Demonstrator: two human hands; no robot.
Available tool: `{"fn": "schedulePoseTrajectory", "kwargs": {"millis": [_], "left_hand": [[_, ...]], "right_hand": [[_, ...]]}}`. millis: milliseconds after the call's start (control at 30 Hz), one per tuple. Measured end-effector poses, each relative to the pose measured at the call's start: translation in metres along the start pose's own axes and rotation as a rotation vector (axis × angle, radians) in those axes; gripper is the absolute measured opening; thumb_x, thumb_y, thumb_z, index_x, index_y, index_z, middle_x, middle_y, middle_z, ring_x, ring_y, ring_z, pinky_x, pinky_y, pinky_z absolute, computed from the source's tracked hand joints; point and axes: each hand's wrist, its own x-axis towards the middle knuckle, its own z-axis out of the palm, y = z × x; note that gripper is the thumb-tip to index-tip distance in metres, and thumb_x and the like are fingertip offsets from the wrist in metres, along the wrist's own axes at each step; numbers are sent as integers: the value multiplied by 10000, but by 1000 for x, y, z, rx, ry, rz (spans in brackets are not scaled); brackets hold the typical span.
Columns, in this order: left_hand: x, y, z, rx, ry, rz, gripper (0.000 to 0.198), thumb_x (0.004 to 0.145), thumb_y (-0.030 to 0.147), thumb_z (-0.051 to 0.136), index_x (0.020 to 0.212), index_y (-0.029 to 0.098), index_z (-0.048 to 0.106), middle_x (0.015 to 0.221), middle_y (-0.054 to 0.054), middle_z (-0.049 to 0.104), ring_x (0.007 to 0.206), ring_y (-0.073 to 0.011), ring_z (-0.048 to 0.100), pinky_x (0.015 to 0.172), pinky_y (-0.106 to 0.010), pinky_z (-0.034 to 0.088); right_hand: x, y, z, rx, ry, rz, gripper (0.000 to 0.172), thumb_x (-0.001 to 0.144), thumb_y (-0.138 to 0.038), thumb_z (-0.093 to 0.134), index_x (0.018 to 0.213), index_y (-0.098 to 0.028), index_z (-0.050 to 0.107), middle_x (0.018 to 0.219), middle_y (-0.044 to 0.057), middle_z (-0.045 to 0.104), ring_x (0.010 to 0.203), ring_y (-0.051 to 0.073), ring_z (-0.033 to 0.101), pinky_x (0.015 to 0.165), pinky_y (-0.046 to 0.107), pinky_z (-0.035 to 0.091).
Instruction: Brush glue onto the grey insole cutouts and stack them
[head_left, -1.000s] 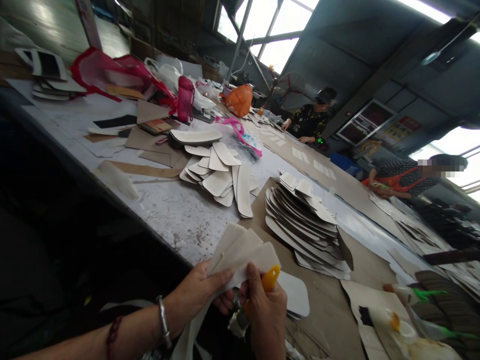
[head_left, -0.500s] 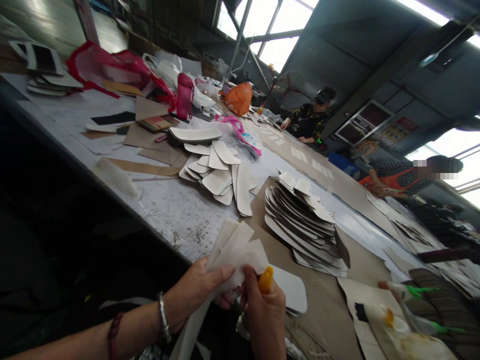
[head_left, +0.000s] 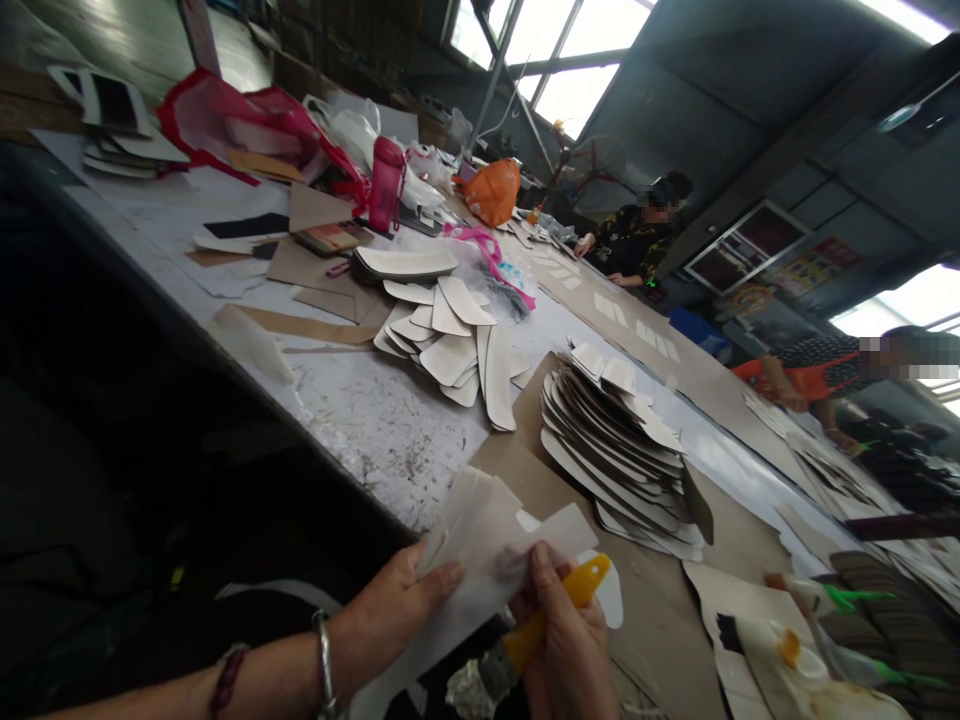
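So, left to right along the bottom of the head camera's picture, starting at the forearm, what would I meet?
Dark-red beaded bracelet, silver-coloured metal bangle, left hand, right hand holding a yellow-handled tool, pale sheet with a black patch.

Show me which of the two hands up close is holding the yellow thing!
The right hand: it grips the yellow-handled tool. The left hand, with the silver metal bangle on its wrist, holds thin whitish sheets, no tool.
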Motion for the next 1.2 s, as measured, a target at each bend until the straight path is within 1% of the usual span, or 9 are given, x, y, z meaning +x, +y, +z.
{"fn": "schedulePoseTrajectory", "kwargs": {"millis": [100,167,300,400,467,533,733,933,1200], "left_hand": [[5,-2,-8,4,123,-19,432,600,564,684,657,178,498,459,70,423,432,-74,380,433,-201,327],[10,3,-16,35,219,-60,438,582,547,699,716,175,509,441,106,344,388,-45,261,378,-181,212],[19,20,-31,79,315,-37,451,534,409,762,833,174,521,521,95,425,403,-39,302,374,-167,224],[29,23,-35,144,370,-78,381,562,376,729,784,197,476,451,124,346,362,-38,262,349,-158,205],[35,21,-33,188,359,-125,341,602,415,679,754,206,455,411,135,296,338,-39,223,336,-155,174],[39,20,-29,235,326,-172,353,606,473,645,707,208,436,388,136,269,333,-38,203,333,-156,150],[43,30,-15,371,279,-269,347,593,469,626,624,204,405,387,118,294,340,-39,240,334,-161,171],[50,26,-18,408,275,-273,203,655,305,573,571,190,427,349,96,334,309,-51,284,318,-158,162],[58,11,-29,417,283,-213,180,658,265,539,546,199,415,327,82,369,278,-67,315,294,-173,191]], "right_hand": [[6,-13,-13,4,17,-12,377,561,-405,784,781,-174,583,610,-36,588,577,126,576,553,238,488],[9,-23,-29,-59,15,-33,380,542,-409,789,749,-179,568,556,-66,512,489,89,491,473,207,431],[11,-37,-61,-462,2,13,365,605,-488,720,693,-197,518,470,-95,348,387,60,267,374,199,217],[18,-38,-70,-820,-27,-151,399,630,-548,658,563,-209,457,472,-69,359,438,91,312,433,233,255],[28,-37,-66,-985,-140,-281,386,679,-548,591,538,-210,468,500,-47,415,489,112,362,491,244,285],[42,-36,-55,-1110,-290,-315,366,721,-514,531,529,-211,463,494,-43,427,503,119,373,514,244,271],[80,-38,-21,-1270,-659,-46,278,712,-374,519,518,-206,412,486,-59,368,482,97,302,473,220,216],[99,-36,-7,-1324,-739,7,254,674,-303,551,477,-202,427,432,-67,360,432,83,287,434,224,181],[114,-35,9,-1459,-810,44,206,652,-253,565,498,-195,441,447,-63,380,444,80,316,437,236,186]]}}
